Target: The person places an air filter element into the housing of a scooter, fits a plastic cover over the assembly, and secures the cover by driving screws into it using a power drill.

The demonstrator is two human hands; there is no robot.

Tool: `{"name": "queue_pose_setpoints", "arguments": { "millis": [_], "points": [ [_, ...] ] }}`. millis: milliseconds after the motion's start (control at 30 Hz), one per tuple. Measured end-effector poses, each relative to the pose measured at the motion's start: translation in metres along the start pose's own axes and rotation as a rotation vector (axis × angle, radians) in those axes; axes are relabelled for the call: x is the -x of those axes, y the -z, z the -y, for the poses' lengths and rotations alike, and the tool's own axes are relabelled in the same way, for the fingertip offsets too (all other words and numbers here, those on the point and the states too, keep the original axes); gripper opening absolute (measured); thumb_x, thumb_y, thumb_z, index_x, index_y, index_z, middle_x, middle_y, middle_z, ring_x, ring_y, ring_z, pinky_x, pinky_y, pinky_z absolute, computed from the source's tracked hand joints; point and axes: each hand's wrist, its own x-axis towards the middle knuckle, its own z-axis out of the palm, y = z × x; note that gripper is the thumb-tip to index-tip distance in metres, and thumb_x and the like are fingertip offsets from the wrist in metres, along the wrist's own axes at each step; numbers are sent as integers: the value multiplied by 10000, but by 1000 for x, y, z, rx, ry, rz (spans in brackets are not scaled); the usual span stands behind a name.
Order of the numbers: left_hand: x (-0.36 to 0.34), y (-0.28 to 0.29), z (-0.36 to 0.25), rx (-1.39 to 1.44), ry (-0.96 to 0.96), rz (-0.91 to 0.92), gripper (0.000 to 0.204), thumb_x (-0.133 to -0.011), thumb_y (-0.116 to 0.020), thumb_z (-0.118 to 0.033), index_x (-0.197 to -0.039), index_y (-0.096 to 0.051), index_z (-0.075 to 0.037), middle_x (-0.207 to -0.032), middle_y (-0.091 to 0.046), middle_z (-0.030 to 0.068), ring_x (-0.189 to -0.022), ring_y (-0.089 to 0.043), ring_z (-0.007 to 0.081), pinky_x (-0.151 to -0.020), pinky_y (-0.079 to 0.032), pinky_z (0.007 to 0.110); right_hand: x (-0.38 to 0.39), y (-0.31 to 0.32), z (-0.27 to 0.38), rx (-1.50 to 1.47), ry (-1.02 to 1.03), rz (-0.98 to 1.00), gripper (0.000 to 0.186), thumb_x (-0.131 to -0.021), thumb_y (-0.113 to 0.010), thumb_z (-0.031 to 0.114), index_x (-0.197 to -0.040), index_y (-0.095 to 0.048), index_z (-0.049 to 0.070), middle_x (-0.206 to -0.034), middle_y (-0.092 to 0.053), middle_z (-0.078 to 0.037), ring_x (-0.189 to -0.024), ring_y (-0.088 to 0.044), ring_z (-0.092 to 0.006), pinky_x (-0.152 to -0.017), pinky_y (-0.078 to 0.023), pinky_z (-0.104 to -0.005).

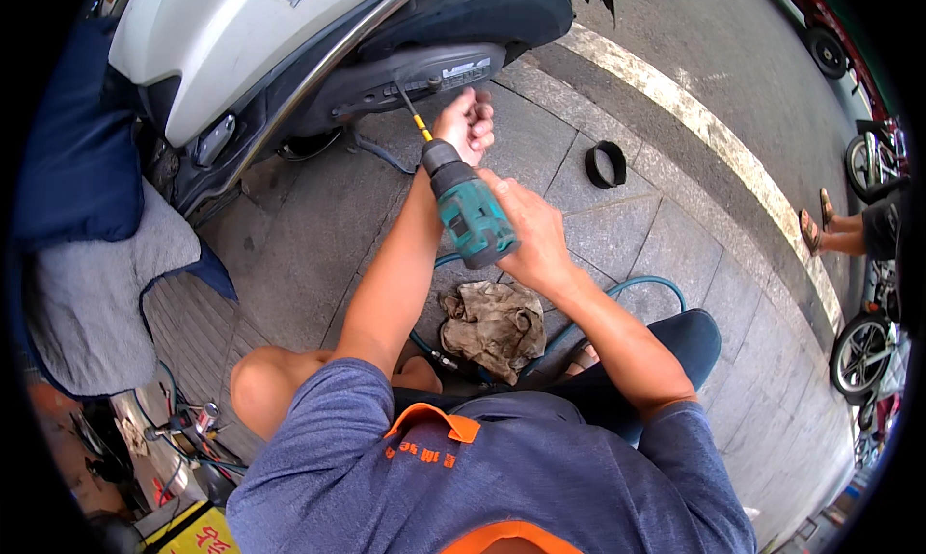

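My right hand (531,224) is wrapped round a teal and black cordless drill (473,216). Its long bit (422,125), with a yellow section, reaches up to the grey side casing (405,80) of a scooter (231,43). Just beyond the chuck, my left hand (467,127) hangs below the casing with its fingers curled. Whatever those fingers may hold is hidden or too small to make out. A bolt-like knob (435,84) sticks out of the casing just above my left hand.
A black ring-shaped part (606,164) lies on the paving to the right. Between my knees is a dirty crumpled rag (494,330) beside a teal hose (648,280). A fleece-lined blue cover (96,284) hangs at left, above tangled tools and cables (198,438). Someone's sandalled feet (820,221) stand roadside.
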Motion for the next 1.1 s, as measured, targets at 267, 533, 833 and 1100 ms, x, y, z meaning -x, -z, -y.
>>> {"name": "queue_pose_setpoints", "arguments": {
  "millis": [267,533,833,1100],
  "points": [
    [-48,96,129,48,197,-206,240,-941,-420,-25,-1129,-562,17,-1157,-595,139,-1056,-602,226,-957,-498,391,64,39,-43,-366,-424,-169,471,-691,-728,99,-1134,-576,54,-980,-670,-193,-921,-656,-389,-768,-528,-402],
    [-67,-29,56,260,-11,-144,224,-1009,-410,-120,-1106,-569,3,-1067,-676,134,-979,-666,245,-850,-572,377,86,37,-86,-631,-544,-281,332,-705,-749,162,-977,-637,7,-822,-680,-162,-745,-660,-194,-713,-516,-342],
    [-70,-56,46,248,-77,-201,219,-1013,-431,-166,-1077,-584,-24,-994,-694,95,-925,-680,215,-802,-590,363,97,50,-94,-805,-555,-214,338,-789,-673,31,-1122,-613,21,-1006,-676,-33,-929,-600,-112,-818,-488,-295],
    [-75,-51,48,348,-87,-177,229,-1019,-418,-178,-1102,-577,-36,-1068,-686,94,-1003,-672,223,-847,-578,382,90,42,-91,-1097,-639,-264,347,-807,-660,86,-1143,-589,36,-1016,-661,-45,-816,-586,-99,-745,-496,-282]
  ]
}}
